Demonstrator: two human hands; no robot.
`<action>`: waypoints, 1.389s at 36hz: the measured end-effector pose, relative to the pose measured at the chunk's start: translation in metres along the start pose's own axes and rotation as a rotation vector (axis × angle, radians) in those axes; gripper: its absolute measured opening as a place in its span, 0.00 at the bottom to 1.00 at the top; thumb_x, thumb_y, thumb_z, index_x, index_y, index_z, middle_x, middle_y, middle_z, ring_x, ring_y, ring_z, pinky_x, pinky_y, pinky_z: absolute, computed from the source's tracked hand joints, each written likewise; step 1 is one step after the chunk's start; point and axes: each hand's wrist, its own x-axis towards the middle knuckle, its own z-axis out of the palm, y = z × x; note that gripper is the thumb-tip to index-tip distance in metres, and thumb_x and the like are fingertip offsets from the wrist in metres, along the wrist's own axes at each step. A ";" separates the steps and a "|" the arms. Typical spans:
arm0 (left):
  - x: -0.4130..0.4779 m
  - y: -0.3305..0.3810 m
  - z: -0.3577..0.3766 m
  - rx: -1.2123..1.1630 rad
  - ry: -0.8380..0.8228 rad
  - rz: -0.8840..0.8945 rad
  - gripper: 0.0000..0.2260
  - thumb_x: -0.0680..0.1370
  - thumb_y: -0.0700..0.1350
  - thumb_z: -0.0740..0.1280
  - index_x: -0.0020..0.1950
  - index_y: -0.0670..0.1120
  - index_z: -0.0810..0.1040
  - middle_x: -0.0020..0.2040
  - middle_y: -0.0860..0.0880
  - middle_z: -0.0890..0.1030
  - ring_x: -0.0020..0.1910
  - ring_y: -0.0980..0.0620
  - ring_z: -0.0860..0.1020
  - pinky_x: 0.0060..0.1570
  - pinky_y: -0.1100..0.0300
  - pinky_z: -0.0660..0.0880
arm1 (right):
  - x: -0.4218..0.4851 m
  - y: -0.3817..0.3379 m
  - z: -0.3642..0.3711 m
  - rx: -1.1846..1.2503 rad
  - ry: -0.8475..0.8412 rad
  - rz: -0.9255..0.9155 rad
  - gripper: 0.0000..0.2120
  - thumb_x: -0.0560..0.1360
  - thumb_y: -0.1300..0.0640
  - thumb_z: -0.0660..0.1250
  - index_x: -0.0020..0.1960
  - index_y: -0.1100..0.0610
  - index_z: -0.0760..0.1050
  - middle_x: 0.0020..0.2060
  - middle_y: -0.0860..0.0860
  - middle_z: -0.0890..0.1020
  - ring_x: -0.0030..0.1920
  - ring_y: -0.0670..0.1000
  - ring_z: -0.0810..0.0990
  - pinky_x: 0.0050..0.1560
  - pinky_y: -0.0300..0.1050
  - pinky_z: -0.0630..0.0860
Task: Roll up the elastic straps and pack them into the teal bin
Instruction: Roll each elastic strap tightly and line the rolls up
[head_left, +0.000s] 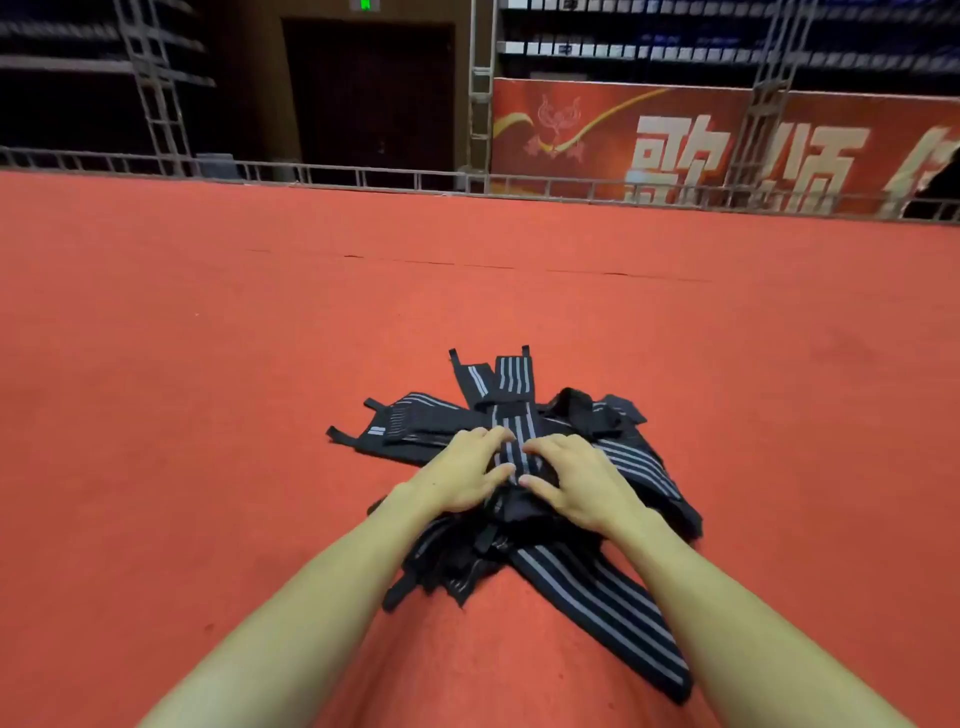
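Black elastic straps (597, 587) lie heaped unrolled at lower centre; left hand (460, 480) and right hand (576, 486) pinch one strap (511, 410). Teal bin unseen; nearly everything remains.

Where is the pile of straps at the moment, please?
Head view: the pile of straps lies low and centre on the red carpet, beneath the left hand and right hand.

A heap of black elastic straps (597, 587) lies on the red carpet (208, 364). The left hand (462, 475) and right hand (576, 483) sit side by side on top, pinching one grey-striped strap (511, 395).
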 end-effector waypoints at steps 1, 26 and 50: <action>0.001 0.000 0.000 -0.011 0.009 0.016 0.19 0.82 0.50 0.63 0.71 0.47 0.68 0.64 0.44 0.75 0.64 0.45 0.70 0.66 0.50 0.67 | 0.000 0.001 0.001 0.013 0.002 0.002 0.23 0.79 0.41 0.61 0.70 0.50 0.70 0.66 0.47 0.75 0.65 0.52 0.72 0.65 0.52 0.69; -0.018 -0.012 0.016 0.032 0.020 0.272 0.20 0.70 0.56 0.76 0.56 0.48 0.77 0.63 0.52 0.72 0.65 0.52 0.63 0.67 0.59 0.63 | -0.005 0.012 0.005 0.223 0.027 0.045 0.17 0.75 0.48 0.72 0.62 0.50 0.77 0.56 0.43 0.80 0.56 0.45 0.77 0.60 0.43 0.72; -0.040 0.026 -0.035 -0.266 0.254 0.096 0.05 0.83 0.42 0.61 0.48 0.48 0.68 0.37 0.57 0.72 0.36 0.60 0.69 0.40 0.65 0.66 | -0.022 -0.023 -0.016 0.380 0.277 -0.085 0.15 0.77 0.63 0.66 0.42 0.49 0.61 0.32 0.46 0.71 0.36 0.50 0.67 0.41 0.43 0.62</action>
